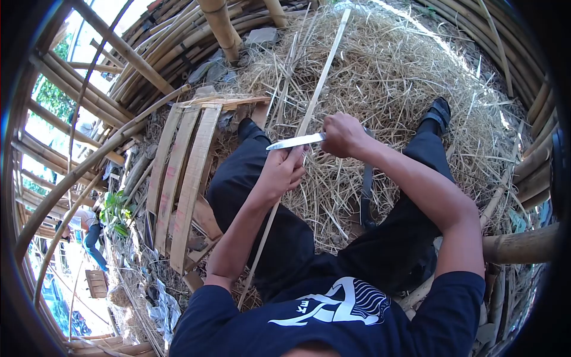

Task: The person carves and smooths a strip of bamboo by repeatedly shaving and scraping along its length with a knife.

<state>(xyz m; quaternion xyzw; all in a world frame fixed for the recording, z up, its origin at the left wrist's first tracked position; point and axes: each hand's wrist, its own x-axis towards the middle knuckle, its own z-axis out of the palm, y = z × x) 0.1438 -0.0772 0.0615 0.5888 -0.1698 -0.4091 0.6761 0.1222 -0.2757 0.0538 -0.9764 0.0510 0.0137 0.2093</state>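
My left hand (281, 171) is closed around a long, thin bamboo strip (324, 77). The strip runs from near my lap, past my left knee, and out over the shavings ahead. In my right hand (345, 135) is a knife (295, 142), its handle hidden in my fist. The pale blade points left and lies across the strip, just above my left fingers. Between my legs, a dark strap-like object (367, 196) rests on the ground; I cannot tell what it is.
Bamboo shavings (392, 71) cover the ground between and beyond my feet. To my left stands a wooden slatted crate (189, 178). Bamboo poles (220, 27) rise ahead, and a thick bamboo pole (520, 244) juts in at right. Another person (91, 232) is outside, far left.
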